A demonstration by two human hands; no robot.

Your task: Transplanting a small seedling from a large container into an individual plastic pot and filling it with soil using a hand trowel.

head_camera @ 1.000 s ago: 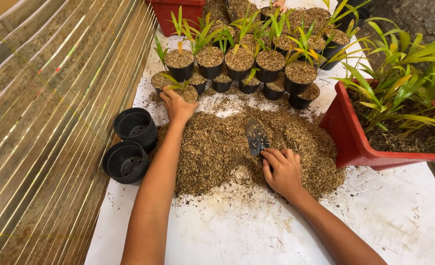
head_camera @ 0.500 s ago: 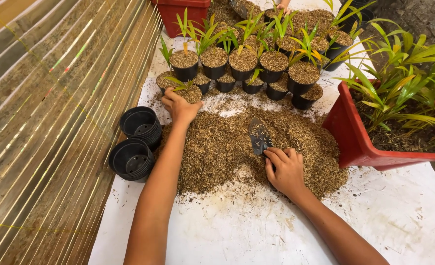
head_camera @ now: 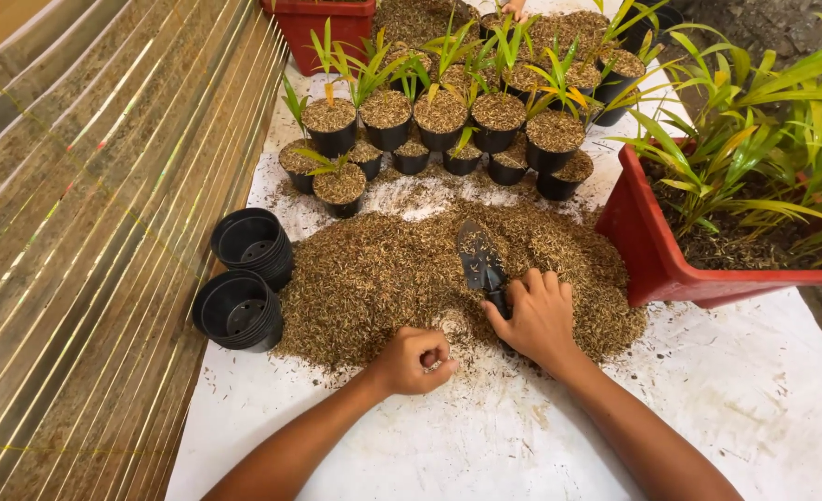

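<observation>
A heap of brown husk mix lies on a white sheet. My right hand rests on the heap, closed around the handle of a dark trowel whose blade lies flat on the mix. My left hand is curled into a fist at the heap's near edge, fingers closed on what looks like a pinch of mix. Beyond the heap stand several small black pots filled with mix, with green seedlings in them; one filled pot sits nearest the heap.
Two stacks of empty black pots stand at the sheet's left edge. A red planter with leafy plants is at the right, another red container at the back. Bamboo slats run along the left.
My left hand has drawn back from the filled pot at the far left of the heap to the heap's near edge and curled shut. The right hand stays on the trowel.
</observation>
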